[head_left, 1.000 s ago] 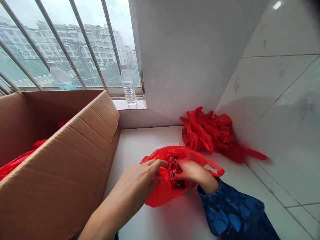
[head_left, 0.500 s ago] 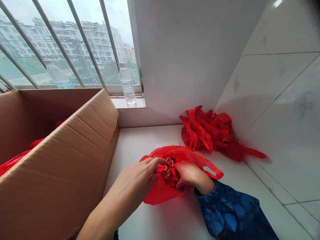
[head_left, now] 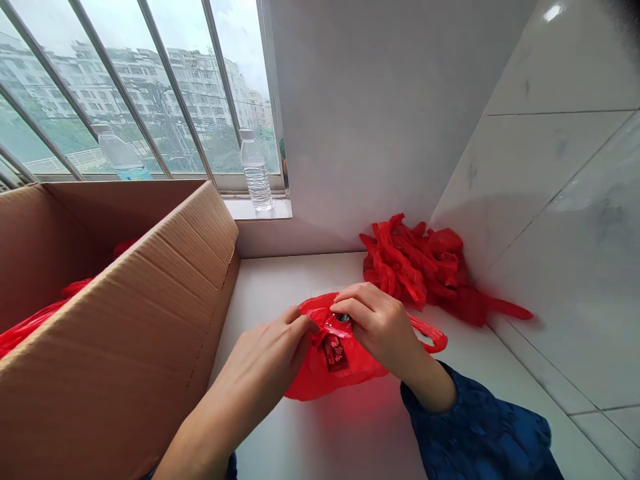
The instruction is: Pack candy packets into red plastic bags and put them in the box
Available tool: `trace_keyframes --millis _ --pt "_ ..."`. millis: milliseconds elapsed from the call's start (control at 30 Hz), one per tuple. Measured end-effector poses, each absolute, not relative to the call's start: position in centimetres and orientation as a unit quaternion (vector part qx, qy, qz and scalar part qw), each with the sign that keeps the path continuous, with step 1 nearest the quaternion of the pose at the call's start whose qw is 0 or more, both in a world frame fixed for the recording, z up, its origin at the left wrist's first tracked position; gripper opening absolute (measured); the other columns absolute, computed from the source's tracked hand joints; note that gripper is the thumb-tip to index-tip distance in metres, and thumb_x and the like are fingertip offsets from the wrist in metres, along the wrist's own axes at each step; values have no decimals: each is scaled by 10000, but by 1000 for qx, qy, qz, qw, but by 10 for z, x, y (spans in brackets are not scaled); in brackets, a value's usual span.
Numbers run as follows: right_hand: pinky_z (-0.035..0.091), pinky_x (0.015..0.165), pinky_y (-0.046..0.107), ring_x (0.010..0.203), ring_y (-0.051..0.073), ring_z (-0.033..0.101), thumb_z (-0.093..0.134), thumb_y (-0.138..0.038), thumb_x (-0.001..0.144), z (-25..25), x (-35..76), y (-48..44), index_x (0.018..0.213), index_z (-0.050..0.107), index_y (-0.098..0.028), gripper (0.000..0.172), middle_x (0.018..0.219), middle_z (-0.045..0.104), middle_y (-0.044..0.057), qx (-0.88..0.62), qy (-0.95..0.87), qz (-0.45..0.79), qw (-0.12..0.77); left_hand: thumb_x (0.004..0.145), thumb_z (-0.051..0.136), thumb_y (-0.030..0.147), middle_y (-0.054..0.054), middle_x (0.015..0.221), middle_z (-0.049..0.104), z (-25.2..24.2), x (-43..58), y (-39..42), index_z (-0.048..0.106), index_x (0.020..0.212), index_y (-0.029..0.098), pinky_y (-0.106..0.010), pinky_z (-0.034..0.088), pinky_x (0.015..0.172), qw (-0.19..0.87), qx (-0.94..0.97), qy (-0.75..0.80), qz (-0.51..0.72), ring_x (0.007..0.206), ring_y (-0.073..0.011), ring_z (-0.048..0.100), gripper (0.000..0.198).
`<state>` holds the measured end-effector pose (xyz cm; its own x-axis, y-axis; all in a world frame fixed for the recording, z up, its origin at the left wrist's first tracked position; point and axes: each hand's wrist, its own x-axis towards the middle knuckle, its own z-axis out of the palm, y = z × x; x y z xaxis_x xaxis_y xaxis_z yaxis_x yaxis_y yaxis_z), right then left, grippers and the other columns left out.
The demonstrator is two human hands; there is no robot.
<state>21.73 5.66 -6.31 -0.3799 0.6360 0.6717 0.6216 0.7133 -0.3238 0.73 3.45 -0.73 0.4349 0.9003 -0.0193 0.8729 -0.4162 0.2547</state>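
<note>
A thin red plastic bag [head_left: 320, 383] lies on the white surface with its mouth facing up and a loop handle at the right. My right hand [head_left: 383, 327] pinches a small shiny red packet [head_left: 336, 325] with a dark round mark over the bag's mouth. Another small red packet with dark print [head_left: 334, 353] lies in the bag below it. My left hand [head_left: 275, 353] is closed at the bag's left rim, fingertips on red plastic. Whether these fingertips also touch the packet's edge, I cannot tell.
A large open cardboard box [head_left: 125, 320] with red plastic inside stands at the left. Crumpled red bags [head_left: 420, 260] lie in the back right corner by the tiled wall [head_left: 565, 253]. A clear bottle [head_left: 255, 172] stands on the sill of a barred window.
My right hand has come up out of the bag and now pinches a small red packet. The left fingers have closed at the bag's rim.
</note>
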Motion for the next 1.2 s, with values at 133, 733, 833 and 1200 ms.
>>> trace_keyframes --millis 133,733,833,1200 --pt "510 901 350 1099 211 600 511 -91 984 -68 212 54 1078 663 -259 245 1065 701 48 -354 -822 -106 434 1046 262 327 -29 1034 652 1 10 33 652 956 243 -253 447 661 189 849 481 107 770 -151 615 408" --pt "583 768 301 903 176 673 455 -422 1032 -57 228 61 1269 597 -241 330 995 688 37 -405 -629 376 547 1019 451 449 30 796 503 -14 9 48 468 757 197 -269 331 622 310 797 456 249 694 -121 443 364" --pt "547 674 264 743 149 629 547 -518 979 -54 225 58 962 676 -199 345 837 665 12 -390 -617 441 522 1018 460 431 32 792 502 -16 11 49 484 757 195 -271 328 626 311 797 453 250 697 -120 439 353" --pt "452 618 210 644 92 538 659 -423 936 -53 218 56 766 561 -197 299 699 568 -50 -323 -528 555 556 1029 428 437 28 751 464 -11 10 47 451 734 199 -273 340 618 320 796 432 279 680 -127 418 379"
